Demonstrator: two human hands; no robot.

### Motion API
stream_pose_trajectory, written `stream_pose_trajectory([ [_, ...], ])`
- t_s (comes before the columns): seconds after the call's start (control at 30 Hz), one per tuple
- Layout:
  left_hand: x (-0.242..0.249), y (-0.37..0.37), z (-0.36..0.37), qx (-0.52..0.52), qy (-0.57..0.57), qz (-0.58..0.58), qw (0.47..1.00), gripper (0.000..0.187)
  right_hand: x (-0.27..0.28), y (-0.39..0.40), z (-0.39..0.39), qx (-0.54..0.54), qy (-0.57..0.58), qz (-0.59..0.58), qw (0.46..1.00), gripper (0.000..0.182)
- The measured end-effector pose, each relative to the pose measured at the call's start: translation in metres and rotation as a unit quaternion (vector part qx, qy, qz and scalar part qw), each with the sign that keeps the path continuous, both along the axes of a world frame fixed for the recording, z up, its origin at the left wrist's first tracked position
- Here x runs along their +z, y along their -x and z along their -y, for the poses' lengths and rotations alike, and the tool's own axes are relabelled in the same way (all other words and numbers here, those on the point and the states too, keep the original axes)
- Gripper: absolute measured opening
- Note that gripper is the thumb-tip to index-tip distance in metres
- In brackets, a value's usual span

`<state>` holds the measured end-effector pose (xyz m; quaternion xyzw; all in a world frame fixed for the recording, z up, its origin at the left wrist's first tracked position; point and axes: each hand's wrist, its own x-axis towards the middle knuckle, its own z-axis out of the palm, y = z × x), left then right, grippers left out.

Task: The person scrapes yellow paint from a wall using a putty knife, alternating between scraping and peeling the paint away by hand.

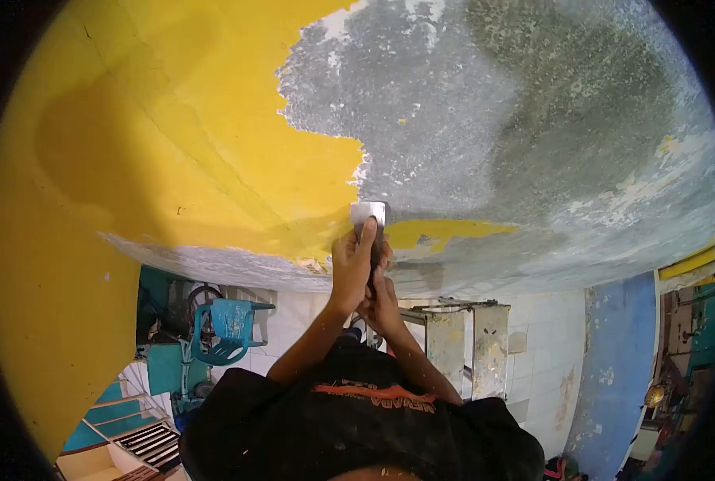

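Our left fingers [355, 264] and right fingers [383, 280] are closed around the scraper [368, 211]. Its blade lies against the wall [445, 120], where yellow paint [237, 120] meets bare grey.

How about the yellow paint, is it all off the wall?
No, a broad stretch of yellow paint covers the area up and left of the scraper, beside the grey surface.
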<state>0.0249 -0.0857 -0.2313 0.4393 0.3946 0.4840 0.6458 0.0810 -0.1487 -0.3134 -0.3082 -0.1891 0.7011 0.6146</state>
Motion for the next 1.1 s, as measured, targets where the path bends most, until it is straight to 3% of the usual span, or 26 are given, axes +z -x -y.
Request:
stream_pose_trajectory([
  [0.1, -0.013, 0.006, 0.019, -0.027, 0.019, -0.017, 0.999, 0.042, -0.003, 0.001, 0.026, 0.0, 0.044, 0.048, 0.998, 0.044],
  [0.17, -0.02, 0.003, 0.024, -0.061, 0.008, 0.006, 0.998, 0.041, -0.018, 0.001, 0.033, -0.04, 0.022, 0.037, 0.998, 0.046],
  [0.27, -0.044, 0.001, 0.028, -0.051, 0.012, 0.024, 0.998, 0.033, -0.016, -0.003, 0.034, -0.014, 0.041, 0.002, 0.999, 0.046],
  [0.33, -0.018, 0.003, 0.007, -0.039, -0.037, 0.016, 0.998, 0.033, -0.003, 0.003, 0.014, -0.046, 0.075, 0.013, 0.996, 0.046],
  [0.37, -0.003, 0.003, 0.0, -0.026, -0.076, 0.005, 0.997, 0.033, 0.009, 0.006, -0.001, -0.101, 0.034, 0.028, 0.994, 0.037],
  [0.43, 0.027, 0.001, -0.012, -0.029, -0.098, 0.02, 0.995, 0.033, 0.021, -0.012, -0.019, -0.029, -0.08, 0.084, 0.993, 0.038],
  [0.53, 0.031, 0.003, -0.009, -0.04, -0.11, 0.046, 0.992, 0.035, 0.041, -0.019, -0.018, -0.01, -0.089, 0.138, 0.986, 0.041],
  [0.7, -0.043, 0.005, 0.02, -0.099, -0.002, 0.055, 0.994, 0.032, -0.02, -0.019, 0.031, 0.014, -0.034, 0.123, 0.992, 0.042],
  [0.77, -0.066, 0.008, 0.038, -0.09, -0.021, 0.032, 0.995, 0.033, -0.041, -0.017, 0.04, 0.024, 0.003, 0.122, 0.992, 0.043],
  [0.83, -0.057, 0.006, 0.032, -0.05, -0.006, 0.056, 0.997, 0.033, -0.036, -0.009, 0.039, 0.014, 0.098, 0.164, 0.982, 0.051],
  [0.9, -0.043, 0.008, 0.004, -0.008, -0.048, -0.01, 0.999, 0.033, -0.01, -0.009, 0.009, 0.026, 0.049, 0.211, 0.976, 0.042],
  [1.0, -0.04, 0.008, -0.001, -0.032, -0.029, 0.077, 0.996, 0.034, -0.029, -0.008, -0.003, 0.016, -0.009, 0.166, 0.986, 0.041],
  [1.1, -0.03, 0.007, 0.015, -0.027, 0.001, 0.09, 0.996, 0.036, -0.033, -0.004, 0.024, 0.039, -0.007, 0.089, 0.995, 0.047],
])
